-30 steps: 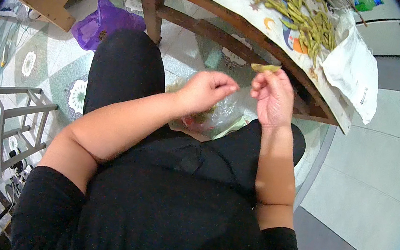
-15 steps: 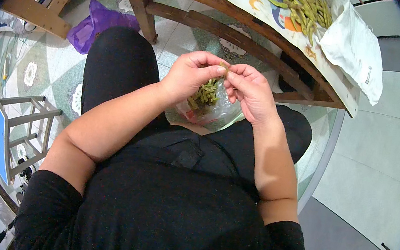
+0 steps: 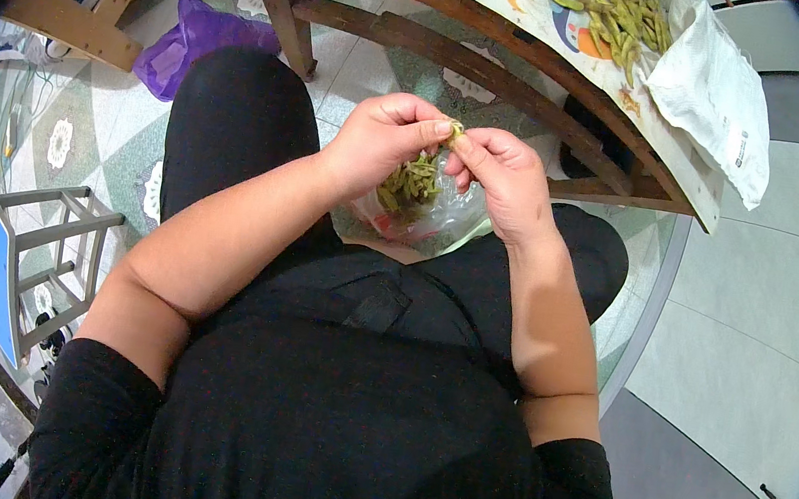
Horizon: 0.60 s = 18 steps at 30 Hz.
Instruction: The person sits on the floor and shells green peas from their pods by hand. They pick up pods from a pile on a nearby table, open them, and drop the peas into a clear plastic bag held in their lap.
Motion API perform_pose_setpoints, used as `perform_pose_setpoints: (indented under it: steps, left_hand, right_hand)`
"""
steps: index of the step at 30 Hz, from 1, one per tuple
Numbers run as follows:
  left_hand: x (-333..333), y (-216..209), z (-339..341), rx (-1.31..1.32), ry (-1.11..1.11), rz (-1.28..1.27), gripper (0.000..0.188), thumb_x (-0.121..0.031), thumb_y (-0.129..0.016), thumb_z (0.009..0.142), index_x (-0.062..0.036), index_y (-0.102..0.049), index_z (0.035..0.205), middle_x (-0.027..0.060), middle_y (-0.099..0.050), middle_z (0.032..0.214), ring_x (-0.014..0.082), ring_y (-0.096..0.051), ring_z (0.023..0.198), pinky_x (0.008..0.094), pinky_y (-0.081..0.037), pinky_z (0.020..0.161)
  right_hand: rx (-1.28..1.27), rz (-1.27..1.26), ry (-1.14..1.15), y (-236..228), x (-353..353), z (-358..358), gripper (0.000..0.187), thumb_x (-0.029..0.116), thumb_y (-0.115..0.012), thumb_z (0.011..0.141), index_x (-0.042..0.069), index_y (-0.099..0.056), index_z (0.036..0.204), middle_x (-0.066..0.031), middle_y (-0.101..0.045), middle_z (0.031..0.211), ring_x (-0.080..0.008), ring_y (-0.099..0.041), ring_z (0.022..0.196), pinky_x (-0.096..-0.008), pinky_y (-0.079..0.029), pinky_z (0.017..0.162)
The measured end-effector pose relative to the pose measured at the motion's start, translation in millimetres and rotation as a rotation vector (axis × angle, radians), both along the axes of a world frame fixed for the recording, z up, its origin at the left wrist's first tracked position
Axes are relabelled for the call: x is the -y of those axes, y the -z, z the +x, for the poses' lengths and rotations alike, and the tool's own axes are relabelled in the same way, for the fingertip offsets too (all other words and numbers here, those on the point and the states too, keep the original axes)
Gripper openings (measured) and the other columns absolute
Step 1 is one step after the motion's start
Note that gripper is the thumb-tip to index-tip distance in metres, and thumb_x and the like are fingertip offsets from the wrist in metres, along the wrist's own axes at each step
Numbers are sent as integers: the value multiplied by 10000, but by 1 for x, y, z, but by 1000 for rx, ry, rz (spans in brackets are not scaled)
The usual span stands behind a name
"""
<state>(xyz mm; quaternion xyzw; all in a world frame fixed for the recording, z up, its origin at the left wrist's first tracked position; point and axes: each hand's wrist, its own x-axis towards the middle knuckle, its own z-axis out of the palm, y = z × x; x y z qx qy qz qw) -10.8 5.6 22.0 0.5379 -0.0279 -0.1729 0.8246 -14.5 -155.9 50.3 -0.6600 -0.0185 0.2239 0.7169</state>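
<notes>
Pinched between the fingertips of both hands is a small yellow-green bean pod (image 3: pixel 455 134), mostly hidden by the fingers. My left hand (image 3: pixel 383 144) grips it with thumb and forefinger from one side. From the other side my right hand (image 3: pixel 505 178) holds it, the lower fingers curled. Just below the hands, between my legs, a clear plastic bag (image 3: pixel 462 219) stands with its mouth spread. Short green bean pieces (image 3: pixel 410 185) lie heaped in it, partly covered by my left hand.
Ahead, a wooden table (image 3: pixel 426 51) with a patterned cover bears a pile of long bean pods (image 3: pixel 626 22) beside a white plastic bag (image 3: pixel 717 100). On the tiled floor lie a purple bag (image 3: pixel 194 46) and a tipped blue-topped stool (image 3: pixel 1 273). Grey cabinets (image 3: pixel 747 295) stand at right.
Both hands have risen very slightly, still together. More of the bean pod shows between the fingertips now. The view has shifted a little; the heap in the bag looks much the same.
</notes>
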Motion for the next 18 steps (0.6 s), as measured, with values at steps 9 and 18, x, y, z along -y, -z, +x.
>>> perform_pose_setpoints:
  steps: [9, 18]
  left_hand:
    - [3, 7, 5, -124, 44, -123, 170, -166, -535, 806, -41, -592, 905, -36, -515, 643, 34, -387, 526, 175, -285, 468]
    - [4, 20, 7, -183, 34, 195, 198, -251, -585, 776, -55, -606, 767, -45, -491, 586, 47, -386, 501, 185, -303, 460]
  right_hand:
    - [76, -35, 67, 5, 1, 1, 151, 168, -505, 834, 27, -557, 841, -6, -536, 686, -59, -456, 583, -175, -368, 531]
    - [460, -943, -235, 10, 23, 10, 189, 216, -554, 760, 36, -597, 800, -108, -562, 764, -231, -541, 706, -307, -429, 636]
